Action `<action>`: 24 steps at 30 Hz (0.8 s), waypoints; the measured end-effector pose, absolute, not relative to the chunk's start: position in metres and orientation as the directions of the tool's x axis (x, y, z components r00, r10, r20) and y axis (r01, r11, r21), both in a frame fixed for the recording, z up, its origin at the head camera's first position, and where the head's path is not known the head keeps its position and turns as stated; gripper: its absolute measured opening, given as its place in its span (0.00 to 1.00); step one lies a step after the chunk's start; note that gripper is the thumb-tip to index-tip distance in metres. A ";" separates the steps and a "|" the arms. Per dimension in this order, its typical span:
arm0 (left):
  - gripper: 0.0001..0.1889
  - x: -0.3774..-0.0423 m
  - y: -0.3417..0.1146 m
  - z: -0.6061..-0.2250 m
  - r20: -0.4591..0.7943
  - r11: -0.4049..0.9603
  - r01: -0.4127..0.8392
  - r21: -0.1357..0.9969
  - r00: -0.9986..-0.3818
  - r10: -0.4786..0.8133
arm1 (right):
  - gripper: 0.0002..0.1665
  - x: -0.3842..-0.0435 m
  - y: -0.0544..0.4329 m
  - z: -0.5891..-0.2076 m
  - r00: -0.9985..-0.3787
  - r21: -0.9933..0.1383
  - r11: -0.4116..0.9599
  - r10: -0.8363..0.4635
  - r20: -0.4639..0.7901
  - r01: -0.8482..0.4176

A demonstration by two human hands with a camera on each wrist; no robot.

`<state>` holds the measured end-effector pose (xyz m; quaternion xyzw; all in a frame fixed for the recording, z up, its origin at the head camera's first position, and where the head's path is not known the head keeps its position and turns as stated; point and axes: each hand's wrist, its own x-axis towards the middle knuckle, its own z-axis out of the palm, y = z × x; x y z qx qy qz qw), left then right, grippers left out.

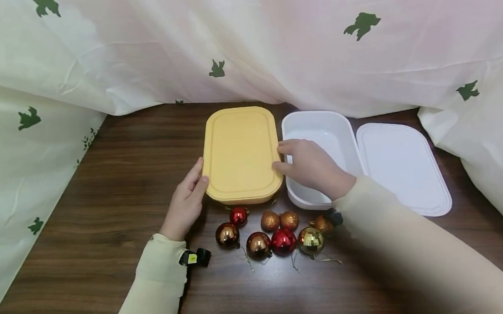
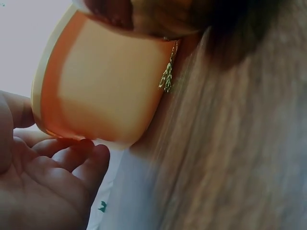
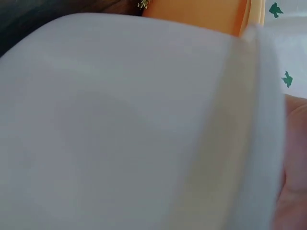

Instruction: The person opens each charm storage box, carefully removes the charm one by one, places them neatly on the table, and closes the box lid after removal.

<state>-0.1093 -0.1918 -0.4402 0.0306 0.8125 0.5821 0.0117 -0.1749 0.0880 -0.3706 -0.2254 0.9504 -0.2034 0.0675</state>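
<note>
A yellow lidded food container (image 1: 241,153) stands on the table, its lid on top. At its left edge, my left hand (image 1: 184,200) holds on with the thumb at the lid's rim. The left wrist view shows that hand's (image 2: 53,177) fingers curled against the container's side (image 2: 110,81). My right hand (image 1: 311,165) reaches across the white container (image 1: 311,202) and grips the yellow container's right edge with thumb and fingers. In the right wrist view the white wall (image 3: 120,120) hides most of that hand (image 3: 293,167).
Several Christmas baubles, among them a red one (image 1: 283,241), a gold mirrored one (image 1: 311,241) and a copper one (image 1: 228,235), lie in front of the containers. A white lid (image 1: 403,168) lies at the right. Curtains (image 1: 243,41) with green bird shapes border the wooden table (image 1: 107,225).
</note>
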 end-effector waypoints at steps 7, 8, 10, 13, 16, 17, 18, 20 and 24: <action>0.28 -0.109 -0.196 -0.439 -0.014 0.315 0.007 0.949 -0.998 0.066 | 0.14 -0.171 0.091 -0.368 -0.875 -0.432 0.797 -0.483 -0.038 -0.422; 0.28 -0.109 -0.197 -0.439 -0.014 0.308 0.008 0.951 -0.998 0.069 | 0.14 -0.171 0.091 -0.368 -0.872 -0.436 0.794 -0.488 -0.037 -0.425; 0.27 -0.109 -0.198 -0.440 -0.010 0.290 0.012 0.957 -0.997 0.075 | 0.15 -0.170 0.091 -0.368 -0.868 -0.441 0.786 -0.496 -0.032 -0.433; 0.27 -0.108 -0.198 -0.440 -0.001 0.266 0.020 0.964 -0.997 0.081 | 0.16 -0.169 0.092 -0.369 -0.861 -0.450 0.775 -0.509 -0.027 -0.444; 0.28 -0.106 -0.199 -0.441 -0.001 0.251 0.019 0.968 -0.997 0.082 | 0.16 -0.167 0.093 -0.369 -0.855 -0.451 0.770 -0.518 -0.030 -0.451; 0.28 -0.105 -0.198 -0.441 -0.002 0.249 0.019 0.968 -0.996 0.086 | 0.14 -0.167 0.093 -0.370 -0.854 -0.454 0.769 -0.519 -0.034 -0.449; 0.28 -0.104 -0.198 -0.441 -0.003 0.252 0.019 0.968 -0.996 0.088 | 0.14 -0.167 0.093 -0.370 -0.854 -0.455 0.771 -0.518 -0.041 -0.446; 0.29 -0.103 -0.197 -0.441 -0.005 0.257 0.018 0.966 -0.996 0.091 | 0.16 -0.167 0.094 -0.370 -0.858 -0.462 0.775 -0.511 -0.053 -0.432; 0.29 -0.103 -0.194 -0.442 0.012 0.275 0.038 0.961 -0.995 0.095 | 0.26 -0.165 0.096 -0.368 -0.875 -0.482 0.784 -0.480 -0.070 -0.391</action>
